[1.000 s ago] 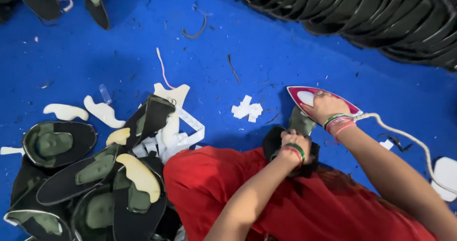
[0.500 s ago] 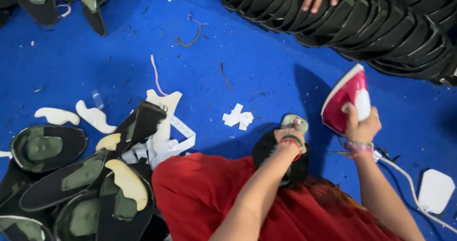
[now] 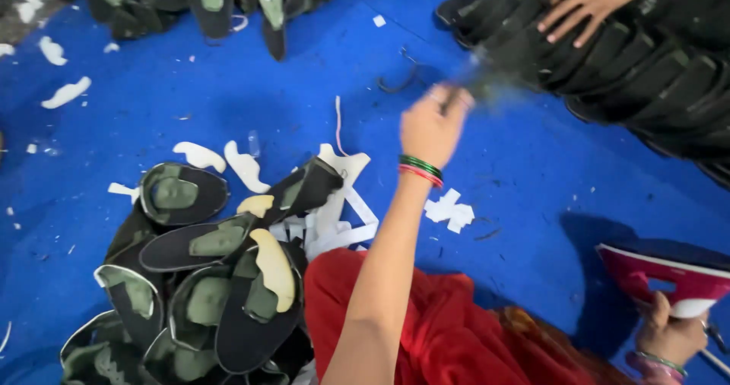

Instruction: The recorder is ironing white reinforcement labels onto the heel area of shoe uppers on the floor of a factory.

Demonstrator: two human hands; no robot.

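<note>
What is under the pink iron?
The pink iron is lifted in the right hand, and below it lies only the blue mat with a dark shadow. The iron's flat underside faces away, so it cannot be seen.

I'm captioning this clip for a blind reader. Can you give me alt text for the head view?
Over a blue floor, the left hand swings a blurred dark shoe piece toward a co-worker's row of black pieces; the right hand holds a pink iron beside a pile of shoe pieces.

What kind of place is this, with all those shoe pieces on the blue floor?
Probably a small shoe-making workshop: dark shoe uppers lie piled on the blue floor covering, more stacked uppers lie nearby, and the right hand holds a pink iron.
</note>
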